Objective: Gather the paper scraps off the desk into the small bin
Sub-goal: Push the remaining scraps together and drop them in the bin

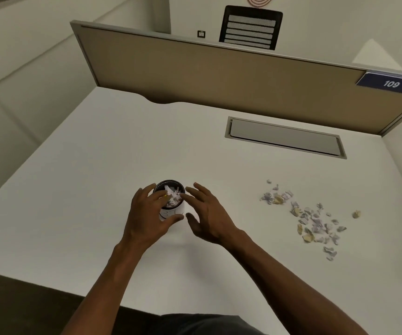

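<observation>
1. The surface (98, 153) is plain white and matte, with a curved notch cut into its far edge at the left.
2. A grey rectangular cable hatch (284, 137) is set flush into the surface near the far right, just before the tan divider panel (195, 78) that stands along the far edge.
3. The small bin (171, 201) stands upright on the surface near its middle, with paper bits inside.
4. The paper scraps (308, 213) lie scattered loosely on the surface to the right, well apart from the small bin; one stray scrap (356, 214) lies farther right.
</observation>
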